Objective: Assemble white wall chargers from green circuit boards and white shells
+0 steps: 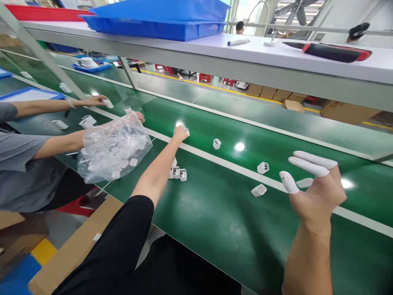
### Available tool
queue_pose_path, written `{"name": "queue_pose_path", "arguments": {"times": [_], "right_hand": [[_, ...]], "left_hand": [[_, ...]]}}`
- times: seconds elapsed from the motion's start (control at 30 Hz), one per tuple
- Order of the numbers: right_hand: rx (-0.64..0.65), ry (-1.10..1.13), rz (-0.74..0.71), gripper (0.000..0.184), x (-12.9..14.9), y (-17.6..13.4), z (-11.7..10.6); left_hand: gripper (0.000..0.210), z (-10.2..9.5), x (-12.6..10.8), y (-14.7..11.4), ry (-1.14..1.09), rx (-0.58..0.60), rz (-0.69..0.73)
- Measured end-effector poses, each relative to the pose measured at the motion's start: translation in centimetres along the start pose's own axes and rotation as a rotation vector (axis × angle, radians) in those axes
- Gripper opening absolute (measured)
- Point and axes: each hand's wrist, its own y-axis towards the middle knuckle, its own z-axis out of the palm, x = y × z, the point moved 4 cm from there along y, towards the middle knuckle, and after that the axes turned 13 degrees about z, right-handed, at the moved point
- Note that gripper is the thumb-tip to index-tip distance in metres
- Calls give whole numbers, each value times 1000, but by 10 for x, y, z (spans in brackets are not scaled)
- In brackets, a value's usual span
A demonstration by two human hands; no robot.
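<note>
My left hand (180,133) reaches out to the belt's pale edge strip, its fingers closed on a small white plastic housing (187,132) that is mostly covered. Just below my forearm stand several white housings (183,175) with dark parts inside. On the right, my right hand (319,190) hovers with fingers spread, white cots on its thumb and two fingers, holding nothing. Behind it lies a white piece (305,182), partly covered. Nearest its thumb are a white housing (263,167) on the green belt and another (259,190) on the near side. One more housing (216,144) sits mid-belt.
At left a co-worker's arms (61,143) extend over the table, beside a clear bag (115,149) of white parts. A raised shelf (276,57) crosses the far side, carrying blue trays (159,28) and a red-black tool (334,51). A cardboard box (73,246) stands below left.
</note>
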Motion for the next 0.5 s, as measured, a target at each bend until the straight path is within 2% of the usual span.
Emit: {"name": "queue_pose_path", "arguments": {"times": [0.07, 0.13, 0.2, 0.23, 0.3, 0.37, 0.43, 0.5], "right_hand": [[22, -38, 41, 35, -11, 2, 5], [83, -114, 152, 25, -33, 3, 14], [190, -196, 312, 27, -62, 1, 25], [251, -237, 395, 28, -76, -1, 30], [444, -351, 572, 29, -100, -9, 38], [770, -500, 738, 28, -114, -24, 45], [1066, -632, 831, 31, -117, -40, 48], [1181, -716, 845, 33, -113, -50, 51]], "left_hand": [[30, 0, -9, 2, -33, -46, 43], [26, 1, -26, -3, -82, -93, 112], [22, 4, -49, -20, -250, -151, 231], [22, 6, -63, -34, -416, -191, 313], [28, 11, -92, -68, -791, -239, 485], [30, 23, -118, -104, -1001, -232, 559], [31, 44, -140, -136, -1050, -120, 589], [31, 74, -156, -160, -1057, 29, 614]]}}
